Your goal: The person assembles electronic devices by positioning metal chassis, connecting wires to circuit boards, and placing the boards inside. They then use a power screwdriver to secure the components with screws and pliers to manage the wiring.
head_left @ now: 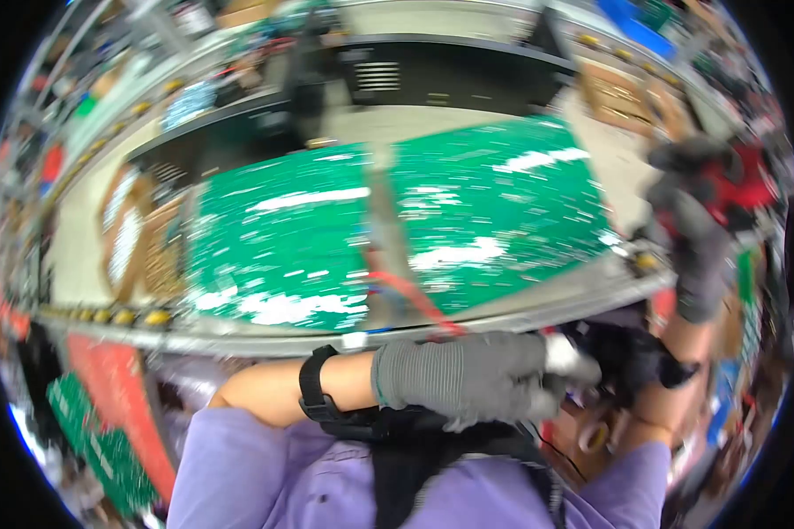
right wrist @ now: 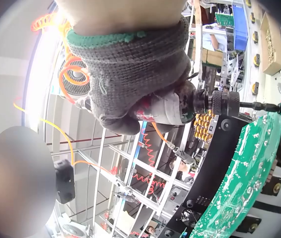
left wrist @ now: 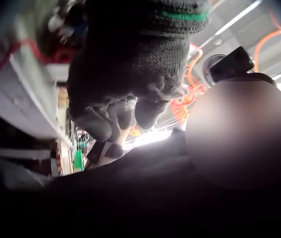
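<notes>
In the head view my right hand [head_left: 699, 242], in a grey knit glove, is raised at the right of the bench and blurred. It grips a red power screwdriver [head_left: 743, 183]. The right wrist view shows the screwdriver's knurled chuck [right wrist: 224, 103] and dark bit, whose tip overlaps the end of a green board [right wrist: 247, 173]. My gloved left hand [head_left: 472, 375] lies across the front of my body, its fingers bent near my right forearm. A pale patch shows at its fingertips; I cannot tell whether they hold something. Two speckled green boards [head_left: 282, 238] lie side by side on the bench.
Black metal housings [head_left: 454, 75] stand behind the boards. A cardboard box of small parts [head_left: 613, 99] sits at the back right, another tray at the left. A red cord [head_left: 415, 295] runs between the boards. Yellow rollers [head_left: 157, 317] line the bench's front edge.
</notes>
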A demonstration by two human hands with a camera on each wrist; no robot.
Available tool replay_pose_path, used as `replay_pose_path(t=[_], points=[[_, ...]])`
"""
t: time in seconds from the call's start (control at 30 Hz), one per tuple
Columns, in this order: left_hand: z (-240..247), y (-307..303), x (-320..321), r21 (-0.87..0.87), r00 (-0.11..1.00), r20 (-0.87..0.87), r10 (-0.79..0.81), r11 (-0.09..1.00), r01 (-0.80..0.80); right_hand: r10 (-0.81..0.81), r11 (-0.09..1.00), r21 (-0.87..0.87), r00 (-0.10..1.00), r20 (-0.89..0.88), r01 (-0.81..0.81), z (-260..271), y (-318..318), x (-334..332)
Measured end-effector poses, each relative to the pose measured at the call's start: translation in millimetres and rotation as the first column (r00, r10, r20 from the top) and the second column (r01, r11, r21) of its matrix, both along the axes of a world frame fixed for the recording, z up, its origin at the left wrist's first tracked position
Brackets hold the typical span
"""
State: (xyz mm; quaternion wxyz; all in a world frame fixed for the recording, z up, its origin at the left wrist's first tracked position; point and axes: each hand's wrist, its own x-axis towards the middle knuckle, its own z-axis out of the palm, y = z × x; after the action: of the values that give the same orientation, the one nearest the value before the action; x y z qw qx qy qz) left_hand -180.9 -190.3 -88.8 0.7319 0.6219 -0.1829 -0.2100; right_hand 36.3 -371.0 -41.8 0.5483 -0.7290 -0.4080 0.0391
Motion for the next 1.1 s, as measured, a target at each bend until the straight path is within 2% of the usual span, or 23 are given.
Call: replay_pose_path(t=[0.03, 0.07, 0.1, 0.17, 0.27, 0.3, 0.33, 0.37, 0.47, 0.5, 0.53, 0.57, 0.6, 0.63, 0.67, 0.73, 0.8, 0.87, 0.93, 0.97, 1.0, 1.03, 1.1], points=[[26, 28, -14, -0.05, 0.919, -0.37, -0.138, 0.99, 0.129, 0.078, 0.995, 0.07, 0.985, -0.156, -0.068, 9, 11, -10], [7, 35, -38, -0.1, 0.994, -0.098, -0.039, 0.995, 0.029, -0.022, 0.996, 0.075, 0.969, -0.248, 0.041, -5, 0, 1], [12, 45, -55, -0.209, 0.998, -0.016, -0.056, 0.977, 0.052, 0.009, 0.991, 0.133, 0.997, -0.078, 0.002, -8, 7, 1], [15, 62, -84, -0.417, 0.96, 0.276, -0.041, 0.895, 0.158, 0.044, 0.986, 0.164, 0.996, -0.072, -0.032, -13, 6, 4], [33, 95, -107, -0.392, 0.927, 0.351, 0.133, 0.92, 0.016, -0.018, 0.994, 0.108, 0.999, -0.035, 0.022, -9, 0, 10], [29, 102, -108, -0.513, 0.953, 0.286, 0.1, 0.856, 0.064, 0.036, 0.996, 0.085, 0.998, -0.058, -0.031, -11, -7, 19], [30, 95, -129, -0.598, 0.944, 0.12, 0.308, 0.781, -0.179, 0.047, 0.995, 0.091, 0.997, -0.057, -0.042, -12, -9, 23], [33, 91, -145, -0.591, 0.94, 0.126, 0.317, 0.785, -0.185, 0.049, 0.992, 0.118, 0.996, -0.08, -0.039, -13, -9, 26], [41, 89, -186, -0.814, 0.57, -0.145, 0.809, 0.231, -0.534, 0.028, 0.99, 0.142, 0.996, -0.091, -0.015, -13, -6, 26], [50, 115, -195, -0.442, 0.195, 0.087, 0.977, 0.214, -0.871, 0.035, 0.991, 0.129, 0.995, -0.097, -0.022, -14, -9, 31], [61, 153, -196, -0.044, -0.079, 0.46, 0.884, -0.066, -0.997, 0.043, 0.993, 0.116, 0.994, -0.101, -0.031, -13, -10, 34], [61, 191, -191, 0.2, -0.007, 0.795, 0.606, -0.273, -0.941, 0.027, 0.992, 0.125, 0.993, -0.111, -0.013, -12, -7, 30], [36, 232, -201, 0.292, -0.072, 0.645, 0.761, -0.333, -0.897, 0.028, 0.992, 0.127, 0.994, -0.107, -0.015, -14, -8, 32], [6, 274, -219, 0.531, -0.024, 0.513, 0.858, -0.339, -0.777, 0.035, 0.992, 0.127, 0.994, -0.108, -0.021, -17, -12, 38], [-3, 294, -218, 0.825, 0.172, 0.461, 0.87, -0.349, -0.444, 0.038, 0.992, 0.125, 0.993, -0.108, -0.024, -18, -13, 40], [-38, 316, -214, 0.9, 0.525, 0.419, 0.741, -0.416, -0.13, 0.021, 0.993, 0.118, 0.993, -0.117, -0.007, -7, 0, 20], [-64, 316, -209, 0.849, 0.56, 0.465, 0.686, -0.525, -0.062, -0.009, 0.977, 0.208, 0.992, -0.127, 0.035, -14, 4, 17], [-88, 328, -215, 0.846, 0.53, 0.49, 0.692, -0.524, -0.098, -0.012, 0.982, 0.184, 0.982, -0.19, 0.048, -10, 4, 12], [-82, 325, -212, 0.863, 0.59, 0.399, 0.701, -0.505, 0.017, 0.043, 0.977, 0.212, 0.983, -0.18, -0.004, -10, 7, 7], [-85, 327, -215, 0.862, 0.556, 0.411, 0.722, -0.506, 0.019, 0.045, 0.975, 0.224, 0.982, -0.184, -0.003, -6, 11, 1], [-83, 321, -217, 0.858, 0.372, 0.481, 0.794, -0.513, -0.016, 0.052, 0.971, 0.239, 0.98, -0.19, -0.005, -4, 15, -3], [-72, 322, -226, 0.891, 0.141, 0.386, 0.912, -0.328, -0.315, 0.053, 0.967, 0.254, 0.979, -0.195, -0.002, -5, 17, -3], [-74, 344, -272, 0.525, 0.067, 0.163, 0.984, -0.029, -0.85, 0.012, 0.964, 0.263, 0.987, -0.161, 0.031, -3, 20, -10]])
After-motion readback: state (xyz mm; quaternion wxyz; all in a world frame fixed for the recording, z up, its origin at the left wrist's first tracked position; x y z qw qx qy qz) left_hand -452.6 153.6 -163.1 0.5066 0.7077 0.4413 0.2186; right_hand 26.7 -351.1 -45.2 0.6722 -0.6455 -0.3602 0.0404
